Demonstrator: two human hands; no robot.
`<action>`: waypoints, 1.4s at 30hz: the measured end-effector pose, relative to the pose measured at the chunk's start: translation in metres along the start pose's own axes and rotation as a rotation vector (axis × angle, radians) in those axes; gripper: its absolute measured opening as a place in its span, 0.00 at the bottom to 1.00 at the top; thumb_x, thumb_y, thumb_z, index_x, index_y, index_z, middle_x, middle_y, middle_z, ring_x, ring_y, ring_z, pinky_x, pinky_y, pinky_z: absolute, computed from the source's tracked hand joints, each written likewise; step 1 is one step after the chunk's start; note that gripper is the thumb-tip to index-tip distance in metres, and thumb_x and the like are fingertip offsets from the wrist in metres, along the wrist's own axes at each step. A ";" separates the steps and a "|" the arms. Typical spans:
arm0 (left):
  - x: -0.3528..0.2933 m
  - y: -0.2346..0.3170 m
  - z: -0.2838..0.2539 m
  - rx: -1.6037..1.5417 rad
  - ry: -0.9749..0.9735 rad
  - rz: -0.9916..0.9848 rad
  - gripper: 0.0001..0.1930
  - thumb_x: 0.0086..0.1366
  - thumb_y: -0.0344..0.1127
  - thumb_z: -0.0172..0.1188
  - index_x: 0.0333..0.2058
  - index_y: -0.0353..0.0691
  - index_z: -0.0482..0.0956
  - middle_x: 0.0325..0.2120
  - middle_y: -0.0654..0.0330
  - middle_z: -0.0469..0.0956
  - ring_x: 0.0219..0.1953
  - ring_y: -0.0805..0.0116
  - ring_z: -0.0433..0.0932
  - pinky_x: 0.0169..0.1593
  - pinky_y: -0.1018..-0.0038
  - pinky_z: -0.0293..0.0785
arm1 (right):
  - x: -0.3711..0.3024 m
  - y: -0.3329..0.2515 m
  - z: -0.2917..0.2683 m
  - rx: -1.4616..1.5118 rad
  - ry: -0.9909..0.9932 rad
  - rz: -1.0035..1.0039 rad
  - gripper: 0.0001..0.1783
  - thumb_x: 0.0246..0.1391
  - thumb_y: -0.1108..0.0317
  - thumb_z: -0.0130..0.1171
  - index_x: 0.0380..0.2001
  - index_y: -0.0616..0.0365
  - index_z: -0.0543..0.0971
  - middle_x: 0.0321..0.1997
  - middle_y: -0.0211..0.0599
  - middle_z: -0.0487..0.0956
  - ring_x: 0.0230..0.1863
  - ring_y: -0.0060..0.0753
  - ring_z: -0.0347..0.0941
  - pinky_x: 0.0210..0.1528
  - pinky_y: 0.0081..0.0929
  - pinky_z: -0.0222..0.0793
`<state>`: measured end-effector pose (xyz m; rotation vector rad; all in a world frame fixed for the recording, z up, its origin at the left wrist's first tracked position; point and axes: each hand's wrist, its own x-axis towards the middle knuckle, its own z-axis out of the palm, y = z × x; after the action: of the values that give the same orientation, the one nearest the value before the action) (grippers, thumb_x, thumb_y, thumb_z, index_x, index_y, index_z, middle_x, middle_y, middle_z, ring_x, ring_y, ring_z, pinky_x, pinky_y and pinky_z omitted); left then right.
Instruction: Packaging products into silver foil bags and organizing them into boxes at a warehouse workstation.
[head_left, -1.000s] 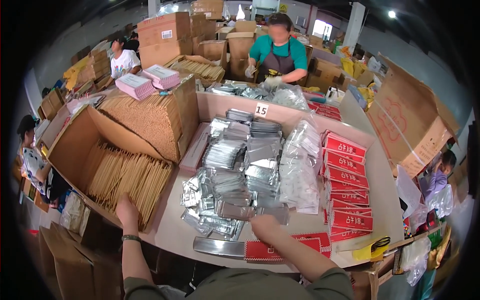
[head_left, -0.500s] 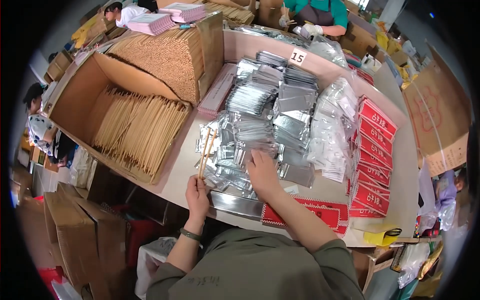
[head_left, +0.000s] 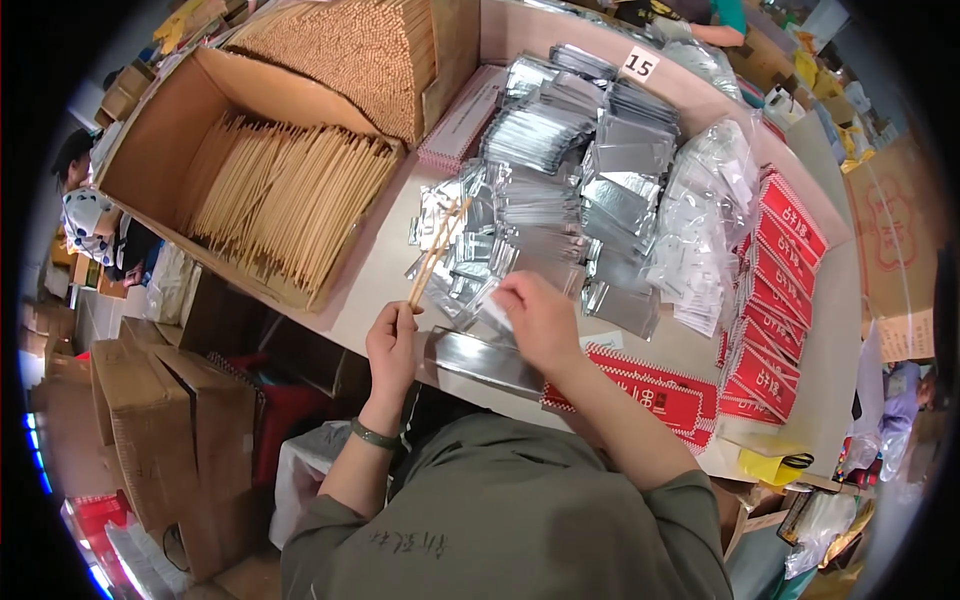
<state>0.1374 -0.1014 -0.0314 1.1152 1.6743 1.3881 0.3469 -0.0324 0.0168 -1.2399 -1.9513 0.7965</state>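
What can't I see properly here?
Head view: lower ends of the sticks, hidden by the left hand.
Head view: details of the pale item at the right hand, lost to blur.
Head view: head of the teal-sleeved co-worker, cut off by the top edge.

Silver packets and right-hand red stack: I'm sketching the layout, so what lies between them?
In the head view, a heap of clear plastic with white pieces lies between the silver packets and the red stack.
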 end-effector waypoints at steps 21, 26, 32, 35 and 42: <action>-0.022 0.031 0.053 0.344 -0.627 0.614 0.05 0.58 0.31 0.65 0.32 0.39 0.79 0.31 0.54 0.77 0.36 0.52 0.77 0.40 0.64 0.74 | -0.103 0.021 -0.055 -0.350 -0.232 -0.156 0.21 0.42 0.65 0.71 0.37 0.64 0.74 0.58 0.57 0.71 0.58 0.60 0.67 0.61 0.49 0.63; -0.041 0.024 0.063 0.342 -0.386 0.153 0.09 0.59 0.28 0.65 0.39 0.36 0.81 0.35 0.55 0.80 0.38 0.60 0.81 0.42 0.70 0.77 | -0.103 0.026 -0.047 -0.386 -0.193 -0.192 0.22 0.40 0.68 0.70 0.38 0.64 0.74 0.57 0.56 0.71 0.56 0.58 0.68 0.59 0.48 0.64; -0.041 0.071 0.062 0.692 -0.564 0.609 0.38 0.49 0.38 0.73 0.58 0.40 0.67 0.50 0.50 0.72 0.53 0.53 0.71 0.57 0.58 0.67 | -0.092 0.025 -0.055 -0.318 -0.129 -0.258 0.18 0.39 0.71 0.66 0.37 0.59 0.75 0.45 0.49 0.73 0.47 0.51 0.71 0.49 0.44 0.68; -0.018 0.035 0.047 0.906 -0.687 0.663 0.32 0.40 0.40 0.76 0.46 0.42 0.74 0.38 0.58 0.74 0.44 0.55 0.74 0.49 0.60 0.70 | -0.088 0.019 -0.073 -0.288 -0.254 -0.337 0.15 0.40 0.68 0.66 0.34 0.56 0.77 0.39 0.45 0.73 0.41 0.49 0.72 0.42 0.43 0.69; -0.015 0.069 0.047 0.604 -0.812 -0.071 0.21 0.48 0.41 0.73 0.34 0.34 0.74 0.26 0.53 0.76 0.29 0.59 0.76 0.35 0.66 0.73 | -0.095 0.077 -0.201 -0.842 0.022 -0.073 0.11 0.43 0.62 0.70 0.28 0.56 0.84 0.39 0.44 0.80 0.41 0.47 0.77 0.42 0.40 0.73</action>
<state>0.1988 -0.0925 0.0267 1.6348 1.4850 0.2524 0.5771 -0.0657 0.0515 -1.5959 -2.3819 -0.1291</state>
